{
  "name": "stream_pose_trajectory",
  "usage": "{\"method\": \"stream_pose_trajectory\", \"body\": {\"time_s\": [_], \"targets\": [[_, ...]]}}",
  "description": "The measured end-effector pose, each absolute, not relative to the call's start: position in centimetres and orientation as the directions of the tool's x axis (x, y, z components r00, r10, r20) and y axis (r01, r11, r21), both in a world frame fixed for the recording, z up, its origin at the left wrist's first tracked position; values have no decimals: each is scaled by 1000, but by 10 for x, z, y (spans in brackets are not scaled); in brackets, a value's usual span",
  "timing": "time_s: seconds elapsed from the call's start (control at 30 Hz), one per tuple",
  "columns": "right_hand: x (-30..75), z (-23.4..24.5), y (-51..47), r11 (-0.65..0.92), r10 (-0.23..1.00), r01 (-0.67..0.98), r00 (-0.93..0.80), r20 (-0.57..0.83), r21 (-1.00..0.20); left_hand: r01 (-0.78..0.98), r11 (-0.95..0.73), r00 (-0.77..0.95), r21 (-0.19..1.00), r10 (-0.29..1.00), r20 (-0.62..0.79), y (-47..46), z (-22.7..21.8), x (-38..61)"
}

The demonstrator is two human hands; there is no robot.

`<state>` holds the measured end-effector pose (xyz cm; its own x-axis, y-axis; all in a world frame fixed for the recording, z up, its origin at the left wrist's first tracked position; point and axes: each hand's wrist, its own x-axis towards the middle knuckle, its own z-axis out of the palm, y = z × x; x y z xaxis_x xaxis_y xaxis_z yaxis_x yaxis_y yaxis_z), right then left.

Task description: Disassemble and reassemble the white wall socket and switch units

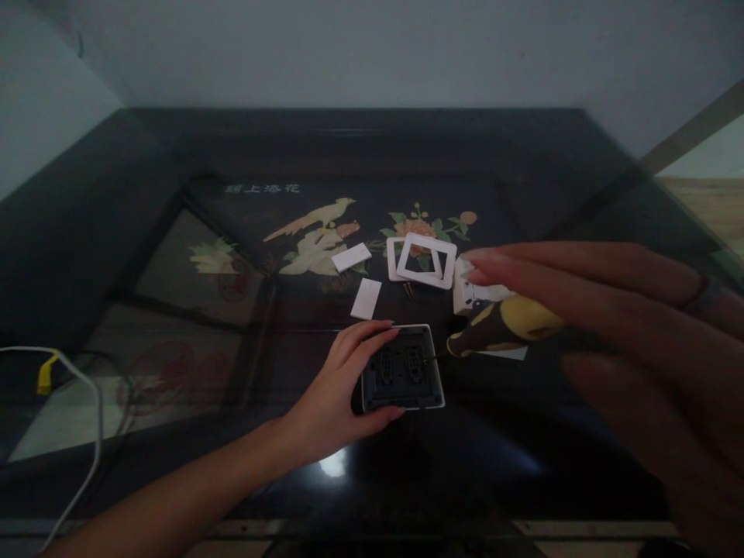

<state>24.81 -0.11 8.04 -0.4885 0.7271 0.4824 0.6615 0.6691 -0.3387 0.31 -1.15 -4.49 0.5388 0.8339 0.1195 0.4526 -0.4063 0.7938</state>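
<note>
My left hand (337, 387) grips the left side of a dark switch module (404, 368) with a pale rim, lying on the dark glass table (174, 403). My right hand (610, 318) is close to the camera, fingers stretched leftward, with a yellow-and-black screwdriver (503, 325) under them. The screwdriver's tip touches the module's right part. Whether the right hand's fingers wrap the handle is unclear from this angle.
Two white square frames (423, 260) lie stacked behind the module, with two small white rocker plates (366, 298) to their left and a white part (473, 291) to their right. A screw (408, 289) lies near the frames. A white cable (87, 434) runs at the left edge.
</note>
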Motion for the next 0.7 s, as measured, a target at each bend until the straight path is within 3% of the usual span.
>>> {"method": "stream_pose_trajectory", "body": {"time_s": [0.17,0.37,0.7], "targets": [[242,85,-5,709,692,582,-462,555,-400,463,-416,531,783,837,132,-12,-48,1],[235,75,-10,589,736,729,-305,605,-349,464,-418,537,781,834,127,-12,-47,2],[239,84,0,670,700,686,-455,550,-285,490,-430,515,758,845,146,-15,-45,7]]}}
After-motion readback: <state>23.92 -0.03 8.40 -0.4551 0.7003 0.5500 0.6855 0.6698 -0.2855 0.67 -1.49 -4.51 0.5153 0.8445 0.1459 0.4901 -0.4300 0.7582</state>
